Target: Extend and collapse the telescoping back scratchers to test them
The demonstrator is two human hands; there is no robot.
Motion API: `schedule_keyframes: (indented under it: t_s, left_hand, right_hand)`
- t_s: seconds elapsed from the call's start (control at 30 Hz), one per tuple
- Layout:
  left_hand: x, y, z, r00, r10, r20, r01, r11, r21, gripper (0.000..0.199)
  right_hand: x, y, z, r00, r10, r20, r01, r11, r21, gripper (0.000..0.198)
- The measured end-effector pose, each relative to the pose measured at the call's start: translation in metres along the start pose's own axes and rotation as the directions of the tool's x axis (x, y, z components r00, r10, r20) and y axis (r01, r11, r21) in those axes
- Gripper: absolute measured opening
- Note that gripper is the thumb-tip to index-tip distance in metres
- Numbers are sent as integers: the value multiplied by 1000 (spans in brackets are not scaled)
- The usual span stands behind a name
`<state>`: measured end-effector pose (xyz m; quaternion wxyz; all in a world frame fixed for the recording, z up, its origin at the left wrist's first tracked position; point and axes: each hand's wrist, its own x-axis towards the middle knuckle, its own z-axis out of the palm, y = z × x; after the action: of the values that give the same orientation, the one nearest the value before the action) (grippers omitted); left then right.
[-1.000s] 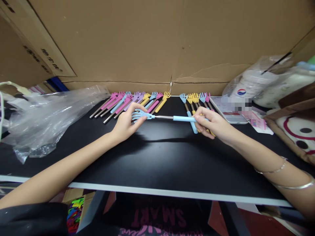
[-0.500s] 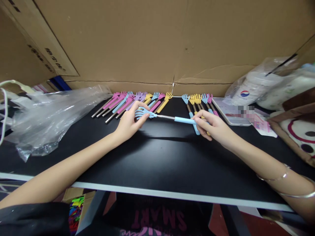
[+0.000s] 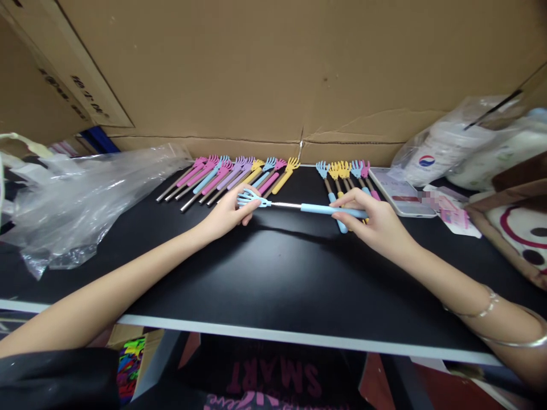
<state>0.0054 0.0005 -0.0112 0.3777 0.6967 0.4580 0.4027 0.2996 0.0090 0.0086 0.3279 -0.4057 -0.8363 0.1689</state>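
Observation:
A light blue back scratcher [image 3: 316,209] with a short bare metal shaft is held level above the black table. At its claw-shaped end, my left hand [image 3: 233,213] is closed, thumb and fingers pinching the claw. My right hand [image 3: 371,219] has the handle between thumb and index finger, its other fingers partly hidden. Behind my left hand lies a row of back scratchers [image 3: 222,181] in pink, blue, purple and yellow, several with bare metal shafts pointing toward me. A smaller group of back scratchers [image 3: 342,171] lies behind my right hand, its lower ends partly covered.
A clear plastic bag [image 3: 94,199] lies on the left of the table [image 3: 273,285]. To the right are a phone [image 3: 401,193], a paper slip, a bagged white cup [image 3: 440,154] and a brown plush-like item [image 3: 521,222]. Cardboard [image 3: 273,74] walls the back.
My right hand's grip has shifted, with its thumb and index finger now more spread along the handle. The back scratcher stays nearly in place; my left hand still holds its claw.

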Motion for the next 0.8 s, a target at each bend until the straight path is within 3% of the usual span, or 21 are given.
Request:
schedule_keyframes:
  t_s: [0.13, 0.27, 0.57, 0.8]
  left_hand:
    - [0, 1, 0, 1000, -8, 1, 8, 1000, 15, 17]
    - [-1, 3, -1, 999, -1, -40, 2, 1000, 27, 19]
    - [-6, 7, 0, 994, 86, -59, -84, 996, 42, 20]
    - [-12, 10, -3, 965, 232, -124, -194, 945, 262, 18]
  right_hand:
    - [-2, 2, 0, 999, -29, -14, 27, 993, -116, 20]
    - [-4, 1, 0, 1000, -23, -14, 21, 993, -114, 22]
    - [3, 11, 6, 989, 73, 128, -105, 959, 264, 35]
    - [5, 16, 9, 971, 126, 206, -199, 899, 391, 41]
